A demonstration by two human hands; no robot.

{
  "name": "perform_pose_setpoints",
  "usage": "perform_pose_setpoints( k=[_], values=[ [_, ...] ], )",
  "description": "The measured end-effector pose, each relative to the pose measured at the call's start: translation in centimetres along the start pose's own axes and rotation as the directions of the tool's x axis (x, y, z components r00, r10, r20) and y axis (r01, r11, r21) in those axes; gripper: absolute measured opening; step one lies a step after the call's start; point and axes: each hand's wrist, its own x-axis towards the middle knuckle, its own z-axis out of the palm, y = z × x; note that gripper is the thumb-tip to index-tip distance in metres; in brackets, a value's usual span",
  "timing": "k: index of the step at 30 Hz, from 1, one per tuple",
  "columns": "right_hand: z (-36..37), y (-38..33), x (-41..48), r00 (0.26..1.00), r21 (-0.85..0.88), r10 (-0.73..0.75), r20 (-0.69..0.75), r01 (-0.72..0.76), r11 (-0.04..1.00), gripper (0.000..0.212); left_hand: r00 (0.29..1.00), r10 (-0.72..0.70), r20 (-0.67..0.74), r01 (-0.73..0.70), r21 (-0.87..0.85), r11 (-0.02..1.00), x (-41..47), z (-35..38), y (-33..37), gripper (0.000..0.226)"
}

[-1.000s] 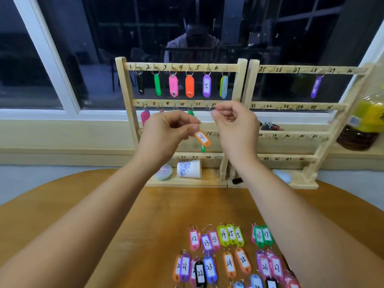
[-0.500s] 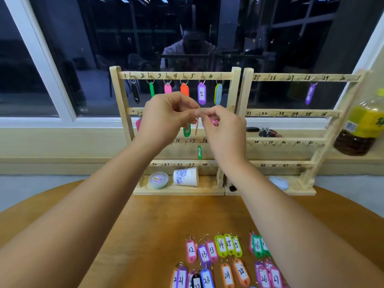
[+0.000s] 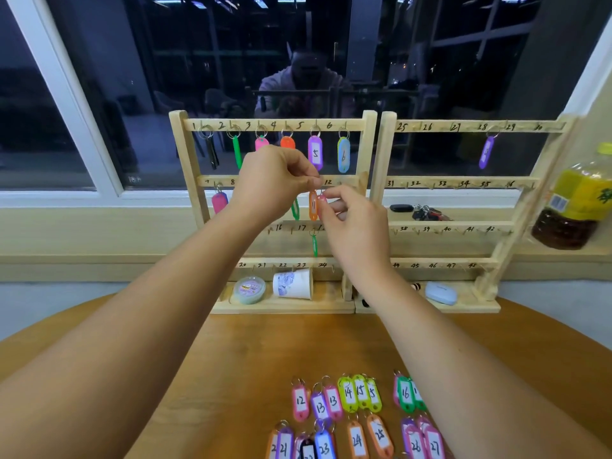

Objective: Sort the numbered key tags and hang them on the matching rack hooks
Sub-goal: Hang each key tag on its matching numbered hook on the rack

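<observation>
Two wooden racks stand side by side at the table's far edge, the left rack [image 3: 185, 154] numbered from 1 and the right rack [image 3: 384, 154] from 25. My left hand [image 3: 271, 180] pinches the ring of an orange tag marked 11 [image 3: 313, 205] at the left rack's second bar. My right hand [image 3: 351, 220] pinches a pink tag [image 3: 322, 201] just beside it. Coloured tags hang on the top bar, among them tag 5 [image 3: 315, 153] and tag 6 [image 3: 343, 155]. Several loose numbered tags lie on the table near me, such as tag 12 [image 3: 300, 401] and tag 24 [image 3: 357, 440].
A purple tag [image 3: 486, 153] hangs on the right rack's top bar. On the rack bases lie a round tin [image 3: 249, 289], a tipped paper cup [image 3: 293, 283] and a pale blue case [image 3: 440, 292]. A bottle [image 3: 576, 200] stands at the right; keys [image 3: 420, 211] lie on the sill.
Both hands rose from in front of the third bar to the second bar. The orange tag 11 went from tilted between my hands to hanging upright at the bar.
</observation>
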Motion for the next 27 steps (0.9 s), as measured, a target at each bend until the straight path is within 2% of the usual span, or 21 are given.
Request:
perform_pose_setpoints(
  k=[10,15,17,22,27],
  values=[
    [-2.3,0.9,-3.8,0.998,0.058,0.032,0.052,-0.035,0.998,0.015,1.0,-0.007,-0.001,0.007,0.098,0.995,-0.2,-0.1,0.1,0.019],
    [-4.1,1.3,-7.6,0.99,0.055,0.077,0.118,-0.084,0.995,0.012,0.99,0.031,-0.137,-0.037,-0.045,0.998,-3.4,-0.6,0.3,0.009],
    [-4.7,1.8,-9.1,0.974,0.047,0.136,0.181,-0.146,0.988,0.011,0.99,0.016,-0.141,-0.027,-0.077,0.997,-5.8,-0.4,-0.2,0.005],
    [-4.7,3.4,-12.8,0.856,-0.09,0.298,0.422,-0.287,0.954,0.01,0.987,-0.135,0.09,0.145,-0.117,0.982,-12.7,2.1,-3.5,0.006],
    [-4.1,3.9,-14.5,0.66,-0.305,0.386,0.645,-0.241,0.921,0.007,0.919,-0.283,0.276,0.304,-0.037,0.952,-18.6,5.2,-7.1,0.006]
  ],
)
